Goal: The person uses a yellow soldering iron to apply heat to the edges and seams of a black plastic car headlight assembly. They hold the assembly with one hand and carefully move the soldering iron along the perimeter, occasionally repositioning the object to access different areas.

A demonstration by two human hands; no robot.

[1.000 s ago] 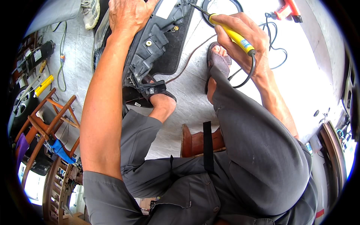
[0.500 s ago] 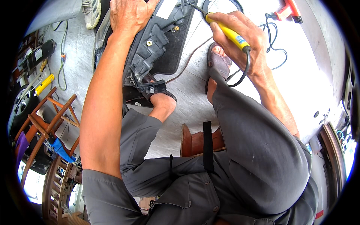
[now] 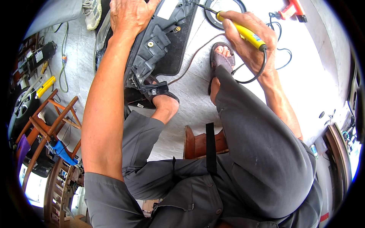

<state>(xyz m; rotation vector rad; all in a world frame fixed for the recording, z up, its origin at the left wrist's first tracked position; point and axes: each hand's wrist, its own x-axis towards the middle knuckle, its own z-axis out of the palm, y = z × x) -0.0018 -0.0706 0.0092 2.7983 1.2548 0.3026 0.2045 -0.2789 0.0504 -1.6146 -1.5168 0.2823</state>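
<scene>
My left hand [image 3: 129,15] grips the left edge of a black moulded plastic housing [image 3: 154,57] near the top of the view, its fingertips cut off by the frame. The housing lies slanted over a black flat piece [image 3: 176,57] and carries a white label and small brass-coloured fittings. In my right hand [image 3: 258,49] is a yellow pen-shaped tool [image 3: 247,33] with a black cable, probably a soldering iron. Its thin metal tip reaches the housing's upper right end. Just beside that tip lies a black ring [image 3: 238,7].
A red-orange corded gun tool [image 3: 289,9] and loose cables lie at the upper right. Leftward are a pale sneaker [image 3: 91,13], a black cylinder [image 3: 40,57], a wheel [image 3: 24,102] and a wooden frame [image 3: 49,125]. My sandalled feet flank the housing's lower end, above a reddish wooden stool [image 3: 192,146].
My right hand with the yellow tool moved slightly left, then back rightward to a little right of where it began. My left hand and the housing stay practically still.
</scene>
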